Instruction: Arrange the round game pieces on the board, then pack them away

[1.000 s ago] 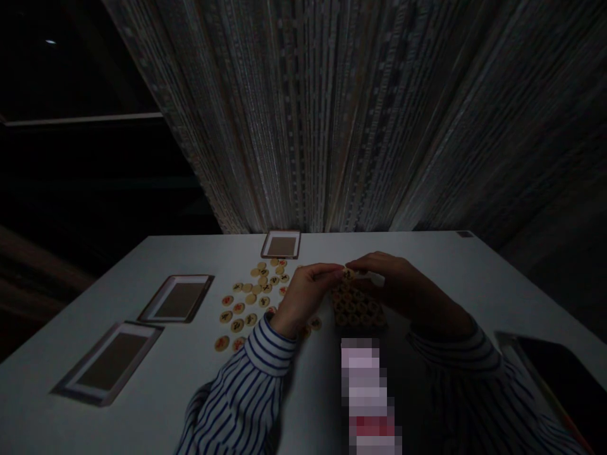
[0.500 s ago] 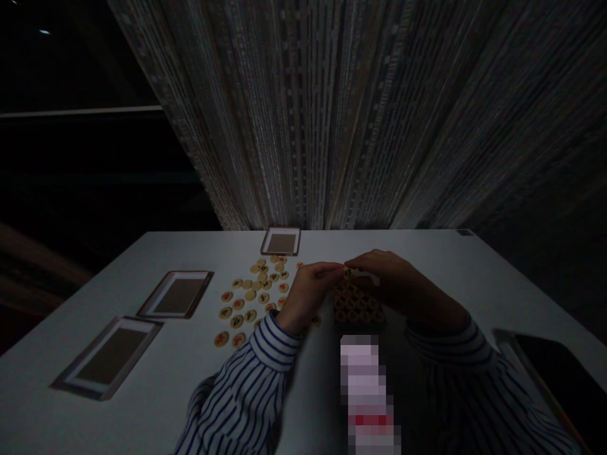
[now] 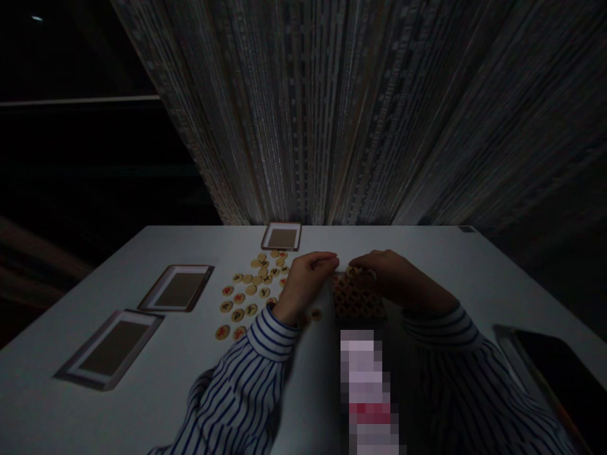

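Round wooden pieces with red and black characters (image 3: 251,309) lie scattered on the white table, left of my left hand. My left hand (image 3: 310,275) is closed, thumb against fingers, at the left edge of a dark block of pieces laid in rows (image 3: 358,304); whether anything is between its fingertips is too small to tell. Over the far right part of that block, my right hand (image 3: 386,272) grips a round piece (image 3: 352,270) with a dark character. Another piece (image 3: 316,314) lies between my left wrist and the block.
Two framed trays, one (image 3: 177,289) and another nearer (image 3: 114,349), lie on the left of the table (image 3: 190,379). A smaller one (image 3: 282,236) is at the far edge. A dark flat object (image 3: 559,366) lies at the right, and a string curtain (image 3: 322,114) hangs behind.
My hands have drawn apart at the fingertips, the left one shifting left. The piece stays with my right hand. The whole view has shifted slightly.
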Action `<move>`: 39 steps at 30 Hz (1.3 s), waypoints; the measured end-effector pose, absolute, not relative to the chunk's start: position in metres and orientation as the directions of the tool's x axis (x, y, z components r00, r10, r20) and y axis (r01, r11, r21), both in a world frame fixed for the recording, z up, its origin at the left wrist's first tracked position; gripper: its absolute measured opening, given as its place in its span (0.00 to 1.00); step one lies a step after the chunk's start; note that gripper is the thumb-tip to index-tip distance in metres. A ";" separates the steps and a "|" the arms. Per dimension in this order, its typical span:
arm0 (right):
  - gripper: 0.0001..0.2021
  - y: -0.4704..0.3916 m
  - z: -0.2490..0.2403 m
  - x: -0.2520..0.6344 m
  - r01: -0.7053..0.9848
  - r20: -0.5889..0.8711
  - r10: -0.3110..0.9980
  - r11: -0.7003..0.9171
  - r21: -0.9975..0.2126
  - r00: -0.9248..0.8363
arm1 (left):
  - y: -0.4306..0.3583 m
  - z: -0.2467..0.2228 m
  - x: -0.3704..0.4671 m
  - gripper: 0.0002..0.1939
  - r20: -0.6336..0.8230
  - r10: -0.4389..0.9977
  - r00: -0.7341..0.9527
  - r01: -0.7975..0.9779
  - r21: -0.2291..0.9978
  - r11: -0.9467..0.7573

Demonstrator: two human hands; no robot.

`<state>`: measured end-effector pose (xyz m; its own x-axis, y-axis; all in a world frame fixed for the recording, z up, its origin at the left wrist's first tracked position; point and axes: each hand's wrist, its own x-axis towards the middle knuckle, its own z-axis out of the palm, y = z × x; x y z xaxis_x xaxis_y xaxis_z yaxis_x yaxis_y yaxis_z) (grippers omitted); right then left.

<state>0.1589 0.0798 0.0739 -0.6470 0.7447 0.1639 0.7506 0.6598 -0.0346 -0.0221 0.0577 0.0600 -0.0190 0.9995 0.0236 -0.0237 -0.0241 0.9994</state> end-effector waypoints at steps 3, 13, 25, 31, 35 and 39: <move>0.13 0.086 0.064 0.158 0.754 0.091 0.750 0.656 0.027 -0.655 | 0.057 0.062 -0.024 0.08 0.019 1.000 -0.021 -0.009 1.000 -0.019; 0.09 0.091 0.042 0.153 0.731 -0.026 0.738 0.672 0.114 -0.674 | 0.056 0.066 -0.026 0.08 0.038 0.999 -0.012 0.045 0.998 -0.038; 0.12 0.095 0.038 0.148 0.751 -0.165 0.765 0.644 0.148 -0.623 | 0.057 0.063 -0.029 0.08 0.069 0.997 0.027 0.011 0.998 -0.069; 0.14 0.096 0.034 0.147 0.754 -0.169 0.773 0.634 0.172 -0.611 | 0.056 0.065 -0.030 0.07 0.067 0.997 0.025 0.025 0.997 -0.068; 0.13 0.096 0.032 0.148 0.748 -0.181 0.768 0.640 0.176 -0.614 | 0.056 0.066 -0.029 0.07 0.068 0.997 0.020 0.021 0.997 -0.068; 0.14 0.096 0.033 0.147 0.749 -0.182 0.770 0.637 0.182 -0.611 | 0.056 0.066 -0.030 0.06 0.071 0.997 0.026 0.024 0.997 -0.071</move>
